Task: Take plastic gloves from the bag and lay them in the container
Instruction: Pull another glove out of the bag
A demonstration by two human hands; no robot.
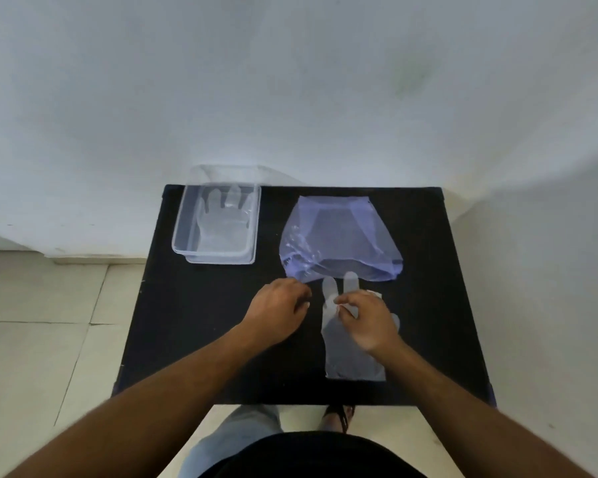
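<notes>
Your two forearms reach in from the near edge, and just past them a clear plastic glove lies flat on the black table, cuff toward you, fingers pointing at the bag. Your right hand rests on the glove's palm area with fingers curled, thumb and forefinger seemingly pinching a bit of film near the glove's fingers; your left hand sits just beside it, loosely curled, and I cannot tell whether it grips anything. The risk here is the thin film: if more than one glove is stacked there, layers may cling and you could lift two together, or the glove may fold or drag against the bag's open mouth, which its fingertips nearly touch. It could also drape over the rim when laid down. Count: one bluish bag, one clear container at the far left corner holding one visible glove, one glove under your hand, two hands.
</notes>
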